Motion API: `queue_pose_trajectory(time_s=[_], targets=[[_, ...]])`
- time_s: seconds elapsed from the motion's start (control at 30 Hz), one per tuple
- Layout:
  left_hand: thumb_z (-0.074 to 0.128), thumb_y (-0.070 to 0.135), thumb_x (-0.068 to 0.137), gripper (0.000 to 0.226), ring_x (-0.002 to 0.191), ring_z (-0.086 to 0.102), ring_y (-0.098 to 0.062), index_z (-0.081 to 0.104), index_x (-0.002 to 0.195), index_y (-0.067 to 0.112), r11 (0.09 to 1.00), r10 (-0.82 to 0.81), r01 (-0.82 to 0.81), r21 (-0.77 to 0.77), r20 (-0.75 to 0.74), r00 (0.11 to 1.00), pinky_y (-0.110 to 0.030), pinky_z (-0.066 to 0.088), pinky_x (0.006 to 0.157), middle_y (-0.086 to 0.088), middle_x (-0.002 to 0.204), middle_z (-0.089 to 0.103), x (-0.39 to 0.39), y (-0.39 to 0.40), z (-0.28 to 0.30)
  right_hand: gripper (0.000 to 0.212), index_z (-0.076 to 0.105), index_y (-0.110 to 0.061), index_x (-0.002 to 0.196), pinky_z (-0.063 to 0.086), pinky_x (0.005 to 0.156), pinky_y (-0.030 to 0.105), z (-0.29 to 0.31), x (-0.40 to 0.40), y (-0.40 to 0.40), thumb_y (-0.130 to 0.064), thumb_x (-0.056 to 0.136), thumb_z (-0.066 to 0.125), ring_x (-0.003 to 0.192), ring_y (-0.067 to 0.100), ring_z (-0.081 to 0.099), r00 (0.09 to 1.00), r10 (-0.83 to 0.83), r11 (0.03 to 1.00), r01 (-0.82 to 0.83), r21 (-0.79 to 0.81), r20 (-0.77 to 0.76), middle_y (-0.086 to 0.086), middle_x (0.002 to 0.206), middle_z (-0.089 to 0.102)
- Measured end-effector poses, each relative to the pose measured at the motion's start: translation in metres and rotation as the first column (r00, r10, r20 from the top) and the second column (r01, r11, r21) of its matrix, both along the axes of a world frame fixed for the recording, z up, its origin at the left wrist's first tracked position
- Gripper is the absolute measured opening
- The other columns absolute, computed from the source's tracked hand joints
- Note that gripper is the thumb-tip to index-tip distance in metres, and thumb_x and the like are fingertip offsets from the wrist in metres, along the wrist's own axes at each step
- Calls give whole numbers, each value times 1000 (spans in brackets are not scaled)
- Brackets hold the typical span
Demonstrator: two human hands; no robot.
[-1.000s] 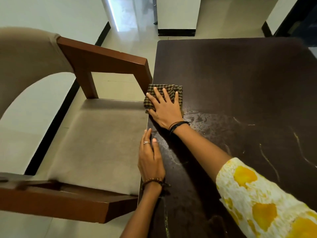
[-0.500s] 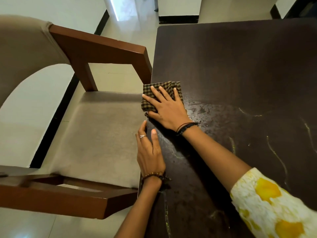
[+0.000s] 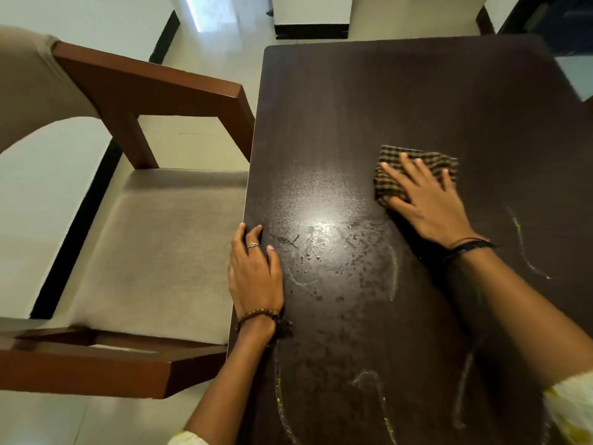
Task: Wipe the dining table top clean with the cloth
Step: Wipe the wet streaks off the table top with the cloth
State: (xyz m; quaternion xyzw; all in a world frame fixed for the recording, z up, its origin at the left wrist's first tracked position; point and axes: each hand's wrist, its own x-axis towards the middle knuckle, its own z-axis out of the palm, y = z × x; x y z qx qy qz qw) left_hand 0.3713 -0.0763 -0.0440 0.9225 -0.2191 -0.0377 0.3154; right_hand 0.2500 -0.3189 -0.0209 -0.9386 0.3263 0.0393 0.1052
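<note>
Dark brown desk [image 3: 417,101] fills most of my view, with wet patches shining near its middle and thin yellowish streaks closer to me. My right hand [image 3: 426,200] lies flat with spread fingers, pressing the checked cloth [image 3: 390,181] onto the desk, right of the shine, while my left hand [image 3: 255,274] rests released and flat on the left edge. Beside that edge stands a wooden chair [image 3: 154,252] with a beige seat, on a pale tiled floor [image 3: 48,194].
</note>
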Motion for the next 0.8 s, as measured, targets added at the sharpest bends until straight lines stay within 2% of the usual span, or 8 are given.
queue_pose_trajectory(time_s=[0.1, 0.2, 0.3, 0.37, 0.47, 0.63, 0.73, 0.8], targets=[[45, 19, 92, 35, 121, 45, -26, 47, 127, 13, 1000, 4, -4, 5, 11, 1000, -47, 42, 95, -7, 141, 35, 0, 0, 0, 56, 7, -41, 147, -3, 115, 53, -3, -5, 0, -45, 97, 31, 147, 19, -2, 995, -96, 995, 96, -4, -19, -3, 160, 0], [45, 18, 92, 34, 121, 45, -27, 48, 126, 13, 1000, 4, -4, 12, 2, 1000, -49, 42, 96, -7, 141, 35, 0, -1, -1, 55, 9, -40, 147, -4, 114, 56, -2, 16, 20, -47, 97, 29, 147, 22, -2, 994, -108, 994, 108, -20, 17, -1, 160, -1], [46, 13, 92, 36, 127, 38, -28, 46, 128, 10, 1000, -28, 28, 0, 18, 999, -52, 35, 102, -11, 142, 36, 0, -1, 1, 56, 8, -39, 147, -4, 113, 58, -3, 45, 45, -50, 96, 28, 147, 24, -2, 1000, -5, 999, 6, -35, 29, 0, 160, -2], [48, 6, 91, 40, 133, 31, -29, 44, 131, 7, 992, -121, 119, 28, 98, 988, -54, 26, 108, -15, 143, 36, -4, -2, 5, 57, 11, -38, 147, -4, 112, 59, -5, 64, 65, -49, 95, 31, 147, 25, -1, 996, 74, 997, -73, -30, 48, 0, 160, 1], [50, 5, 89, 47, 136, 23, -22, 39, 135, 7, 962, -273, 267, 57, 176, 946, -46, 14, 113, -14, 145, 33, -29, -18, 15, 55, 13, -37, 147, -3, 113, 59, -8, 70, 74, -47, 96, 31, 147, 25, 2, 983, 163, 986, -160, -41, 86, 1, 160, 4], [48, 13, 92, 55, 139, 14, -22, 25, 142, 11, 929, -368, 364, 63, 90, 925, -39, 4, 113, -10, 152, 19, -100, -72, 20, 52, 15, -37, 147, 2, 116, 50, -7, 28, 27, -43, 98, 30, 146, 18, 8, 942, 319, 947, -314, -65, 103, -3, 159, 9], [42, 22, 95, 57, 141, 4, -20, 15, 145, 14, 922, -377, 370, 113, 45, 925, -39, -2, 113, -7, 154, 10, -132, -96, 13, 54, 16, -37, 147, 2, 116, 50, -3, -14, -21, -41, 97, 34, 146, 17, 9, 965, 244, 970, -242, -38, 95, -4, 159, 10], [30, 32, 96, 55, 141, 3, -17, 14, 145, 15, 916, -382, 368, 158, 68, 922, -40, -2, 114, -5, 154, 11, -144, -103, 6, 54, 15, -37, 147, 1, 116, 50, 0, -50, -55, -41, 97, 34, 146, 17, 7, 982, 171, 985, -170, -15, 81, -4, 159, 7]])
